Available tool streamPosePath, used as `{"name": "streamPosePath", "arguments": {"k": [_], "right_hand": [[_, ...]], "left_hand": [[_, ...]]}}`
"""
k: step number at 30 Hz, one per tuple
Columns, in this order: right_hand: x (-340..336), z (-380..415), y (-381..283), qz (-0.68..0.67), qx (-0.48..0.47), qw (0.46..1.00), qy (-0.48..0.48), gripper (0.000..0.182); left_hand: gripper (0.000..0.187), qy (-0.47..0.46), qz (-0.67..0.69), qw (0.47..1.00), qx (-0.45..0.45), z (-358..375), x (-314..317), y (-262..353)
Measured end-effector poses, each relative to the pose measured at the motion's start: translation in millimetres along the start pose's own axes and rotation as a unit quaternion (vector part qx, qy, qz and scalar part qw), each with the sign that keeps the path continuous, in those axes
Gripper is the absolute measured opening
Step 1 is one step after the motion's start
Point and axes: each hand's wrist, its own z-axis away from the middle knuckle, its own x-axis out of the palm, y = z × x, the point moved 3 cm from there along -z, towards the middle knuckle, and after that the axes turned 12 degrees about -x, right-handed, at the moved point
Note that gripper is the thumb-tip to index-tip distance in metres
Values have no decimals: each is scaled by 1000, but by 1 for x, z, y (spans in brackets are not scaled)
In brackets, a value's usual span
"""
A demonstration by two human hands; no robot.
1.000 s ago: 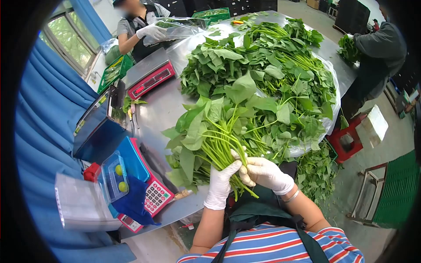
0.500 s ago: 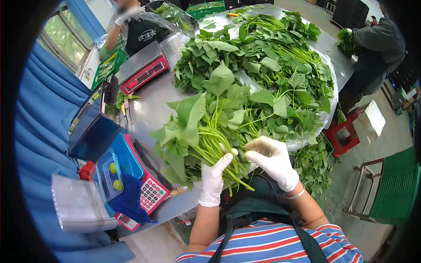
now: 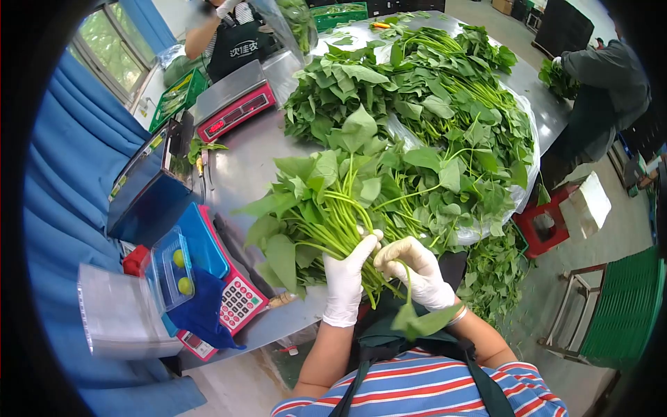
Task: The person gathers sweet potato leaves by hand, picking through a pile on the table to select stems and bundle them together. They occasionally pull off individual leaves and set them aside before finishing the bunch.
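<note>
My left hand, in a white glove, is wrapped round the stems of a bunch of leafy greens. The broad leaves fan out up and to the left, and the cut stem ends point down toward my apron. Close beside it, my gloved right hand has its fingers curled in a pinch on a thin leaf stem. A single leaf hangs from that stem in front of my apron. Beyond both hands lies a large heap of the same greens on plastic sheeting.
Left on the metal table are a pink scale with a blue tray and cloth, and a red scale. A person stands across the table; another handles greens at right. A green stool stands right.
My right hand has closed on a leaf stem, and a leaf now hangs below it. The bunch in my left hand has shifted slightly, its leaves spreading differently. The view has moved a little.
</note>
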Motion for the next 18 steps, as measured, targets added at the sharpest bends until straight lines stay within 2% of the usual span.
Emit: {"name": "streamPosePath", "arguments": {"k": [2,3,4,5,6,8,9,10,12,14,15,16,18], "right_hand": [[-2,1,-8,19,-16,1000,4,10],[-2,4,-14,132,-28,988,-80,10],[0,8,-19,243,-39,955,-163,11],[8,6,-20,229,-23,951,-208,9],[13,7,-27,163,10,971,-173,4],[0,5,-33,59,2,998,-15,8],[-19,3,-16,-108,-127,984,68,19],[-29,-8,-16,-147,-139,952,229,40],[-26,-27,-37,-338,-116,912,202,58],[-24,-23,-26,-146,-39,975,160,60],[-21,-17,-26,17,31,994,104,48],[-12,-16,-31,80,69,991,82,33],[-9,-15,-21,226,-75,971,20,25]], "left_hand": [[16,27,-27,999,12,0,1,-2],[18,46,-58,997,1,0,2,3],[18,52,-40,997,30,-4,-1,4],[18,61,-23,997,45,-6,-4,6],[18,68,-7,996,60,-8,-7,9],[18,55,-14,997,61,-6,-7,15],[18,39,-44,996,70,-3,-5,18],[19,24,-75,994,82,0,-4,20],[18,-14,-111,991,76,3,-6,15],[20,-38,-138,987,67,8,1,9],[23,-43,-153,986,44,8,-1,4],[23,-47,-152,986,40,8,-1,1],[27,-76,-219,970,77,10,2,0]]}}
